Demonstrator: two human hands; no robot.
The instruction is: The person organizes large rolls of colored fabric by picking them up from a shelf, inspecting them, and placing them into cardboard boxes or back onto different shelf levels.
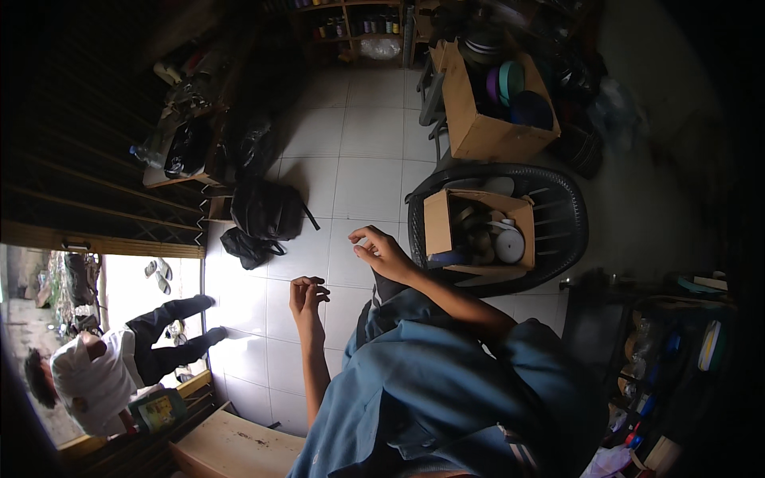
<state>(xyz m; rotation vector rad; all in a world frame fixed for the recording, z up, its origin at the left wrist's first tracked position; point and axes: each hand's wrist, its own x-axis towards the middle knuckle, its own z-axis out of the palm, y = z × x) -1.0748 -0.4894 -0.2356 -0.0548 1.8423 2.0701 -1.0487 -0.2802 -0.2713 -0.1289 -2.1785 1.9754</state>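
Note:
My left hand (pixel 308 295) is held in the air over the tiled floor, its fingers loosely bent and slightly apart. I see nothing in it. Up and to the right, my right hand (pixel 381 252) hangs in front of my dark trousers. Its thumb and fingers are half bent with gaps between them, and no object shows in them. Nearest to this hand is a black plastic chair (pixel 575 205) whose seat bears an open cardboard box (pixel 437 225). Rolls of ribbon or tape, one of them white (pixel 510 246), fill that box. The two hands do not touch.
Black bags (pixel 267 209) lie on the floor at left. A bigger cardboard box (pixel 498 137) with coloured rolls stands beyond the chair. A person in a white shirt (pixel 96 378) is at the doorway, lower left. A wooden bench (pixel 239 446) and cluttered shelves (pixel 637 358) flank me.

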